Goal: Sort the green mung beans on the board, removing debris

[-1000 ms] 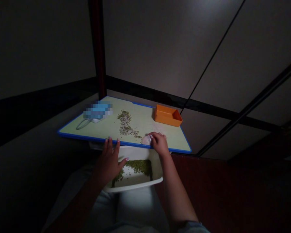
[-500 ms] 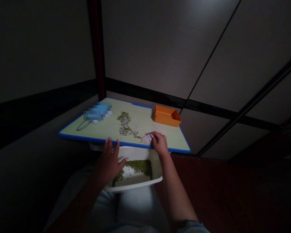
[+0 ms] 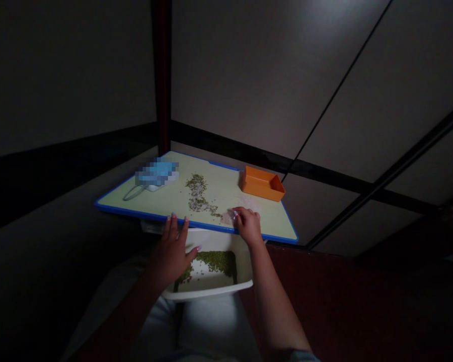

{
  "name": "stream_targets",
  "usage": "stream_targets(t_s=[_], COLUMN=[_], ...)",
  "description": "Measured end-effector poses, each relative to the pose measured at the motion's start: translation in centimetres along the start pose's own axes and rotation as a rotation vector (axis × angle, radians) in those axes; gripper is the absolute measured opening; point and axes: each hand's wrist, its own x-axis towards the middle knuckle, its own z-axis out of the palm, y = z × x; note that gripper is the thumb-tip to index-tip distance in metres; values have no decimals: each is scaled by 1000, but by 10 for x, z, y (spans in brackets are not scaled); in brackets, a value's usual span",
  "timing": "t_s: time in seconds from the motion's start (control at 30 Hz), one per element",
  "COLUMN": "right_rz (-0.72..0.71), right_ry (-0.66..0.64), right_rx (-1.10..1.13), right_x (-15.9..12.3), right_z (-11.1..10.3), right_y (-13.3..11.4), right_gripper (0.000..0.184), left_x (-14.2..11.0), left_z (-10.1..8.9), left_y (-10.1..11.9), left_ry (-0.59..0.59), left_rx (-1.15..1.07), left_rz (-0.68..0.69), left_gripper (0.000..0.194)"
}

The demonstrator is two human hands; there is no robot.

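My left hand (image 3: 169, 256) has its fingers spread, fingertips at the blue front edge of the pale tabletop (image 3: 166, 198) and thumb over a white bin (image 3: 207, 294). Green beans or seeds (image 3: 217, 261) lie inside the bin. My right hand (image 3: 249, 226) is closed in a pinch low over the tabletop near its front edge. At its fingertips shows something small and pale, too dim to name, next to a pinkish-white patch (image 3: 226, 218). Left of that hand, a strip of mixed green and pale grains (image 3: 198, 193) is scattered across the top.
An orange open box (image 3: 263, 185) stands at the right rear of the tabletop, with a faint pale patch (image 3: 247, 202) before it. A blurred blue item (image 3: 157, 172) with a grey loop sits at the left. Grey panelled walls (image 3: 241, 75) close off the back.
The pale piece by my right fingertips shows less than before; the fingers have shifted slightly. My left hand keeps its place at the edge. The whole view has shifted a little.
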Motion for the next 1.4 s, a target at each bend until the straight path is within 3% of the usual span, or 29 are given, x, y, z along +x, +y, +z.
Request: stream_targets(t_s=[0.17,0.33,0.8,1.2,1.4], right_rz=[17,-67,-109,-17,-98], right_ry=[54,42,28,-15,-78], right_rx=[6,63,150,-89,-80], right_x=[-1,-1,-4,10,12], right_z=[2,6,4,8,12], right_y=[2,2,-4,-28,-36], right_gripper=[27,25,24,24,25], left_x=[0,1,0,4,8], left_z=[-2,-4,-2,-4,-4], left_y=[0,1,0,0,0], left_ry=[3,-19,-14,57,61], left_rx=[-7,-2,16,49,71], left_rz=[4,15,14,8,-13], left_gripper=[76,76,76,70,71])
